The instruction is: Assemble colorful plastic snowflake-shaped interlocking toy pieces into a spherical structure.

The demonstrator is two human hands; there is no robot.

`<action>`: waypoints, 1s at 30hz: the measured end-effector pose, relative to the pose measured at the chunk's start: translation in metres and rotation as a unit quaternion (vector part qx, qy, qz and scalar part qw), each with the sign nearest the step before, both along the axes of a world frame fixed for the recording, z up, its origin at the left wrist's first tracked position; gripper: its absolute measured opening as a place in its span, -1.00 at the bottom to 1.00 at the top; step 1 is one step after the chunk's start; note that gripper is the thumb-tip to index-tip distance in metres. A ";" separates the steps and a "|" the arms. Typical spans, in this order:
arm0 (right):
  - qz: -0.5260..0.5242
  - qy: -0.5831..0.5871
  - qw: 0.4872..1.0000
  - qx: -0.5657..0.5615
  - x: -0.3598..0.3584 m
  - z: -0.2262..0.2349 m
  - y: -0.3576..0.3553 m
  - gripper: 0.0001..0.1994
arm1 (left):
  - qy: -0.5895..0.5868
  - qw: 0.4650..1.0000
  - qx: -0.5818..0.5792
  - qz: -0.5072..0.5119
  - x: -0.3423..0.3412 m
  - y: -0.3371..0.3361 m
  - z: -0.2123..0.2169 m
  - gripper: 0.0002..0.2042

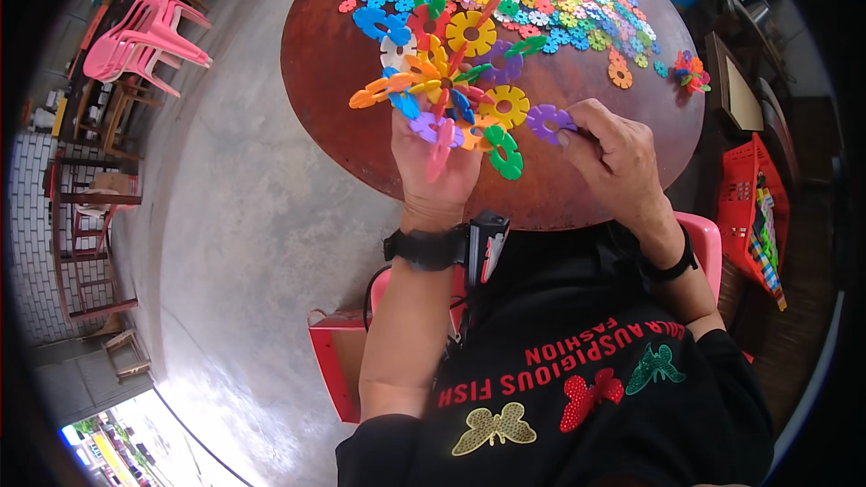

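Note:
My left hand (439, 171) is closed under a ball-like cluster of interlocking plastic flower discs (446, 81), in yellow, orange, blue, green, red, white, pink and purple. The discs stick out in many directions and hide most of the fingers. Just to the right, my right hand (618, 149) pinches one purple flower disc (548, 124) between thumb and fingers. That disc points toward the cluster, near its yellow disc (505, 106), and looks apart from it. Both hands are over the near part of a round brown table (334, 81).
Loose flower discs (541, 0) are spread thickly across the far side of the table. A small assembled cluster (691, 72) lies by its right edge. A red basket (741, 198) stands at the right, pink stools (149, 36) at the far left, and a red box (334, 361) below the table.

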State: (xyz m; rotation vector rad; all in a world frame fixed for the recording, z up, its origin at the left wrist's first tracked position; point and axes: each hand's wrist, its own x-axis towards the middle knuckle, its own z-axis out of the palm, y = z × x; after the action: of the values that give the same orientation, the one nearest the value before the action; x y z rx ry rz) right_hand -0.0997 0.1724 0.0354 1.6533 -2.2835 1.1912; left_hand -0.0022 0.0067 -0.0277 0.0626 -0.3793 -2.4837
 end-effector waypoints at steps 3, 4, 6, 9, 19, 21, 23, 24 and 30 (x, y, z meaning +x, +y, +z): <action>-0.002 -0.008 1.000 0.007 -0.001 0.000 -0.002 -0.88 | -0.019 1.000 -0.005 0.004 0.002 -0.005 -0.005 -0.60; -0.001 -0.012 1.000 0.012 -0.002 0.000 -0.003 -0.88 | -0.005 0.999 0.030 -0.035 0.003 -0.007 -0.006 -0.60; 0.005 -0.014 1.000 0.006 -0.002 -0.002 -0.004 -0.88 | 0.007 0.999 0.013 -0.052 0.002 -0.008 -0.007 -0.61; 0.019 -0.010 1.000 -0.003 -0.003 -0.005 -0.005 -0.88 | 0.009 0.998 0.002 -0.056 0.000 -0.004 -0.005 -0.62; -0.001 0.031 0.999 0.025 0.004 -0.003 0.000 -0.86 | -0.025 0.997 -0.034 -0.070 0.009 0.001 -0.004 -0.61; -0.004 0.034 0.999 0.020 0.008 -0.001 0.000 -0.86 | -0.061 0.995 -0.041 -0.061 0.010 0.006 -0.003 -0.60; -0.007 0.037 0.999 0.016 0.009 -0.001 -0.001 -0.86 | -0.165 0.969 -0.179 0.035 0.010 0.010 -0.011 -0.58; -0.010 0.037 0.999 0.028 0.008 -0.002 0.000 -0.87 | -0.165 0.969 -0.181 0.032 0.010 0.008 -0.010 -0.58; -0.020 0.055 0.998 0.034 0.002 0.001 0.000 -0.87 | -0.005 0.996 -0.018 -0.086 0.007 0.013 0.008 -0.54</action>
State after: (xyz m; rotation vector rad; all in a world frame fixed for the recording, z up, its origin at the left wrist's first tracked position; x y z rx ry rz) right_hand -0.0975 0.1719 0.0360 1.6436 -2.3029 0.9974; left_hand 0.0043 0.0197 -0.0202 0.0282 -0.4499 -2.6464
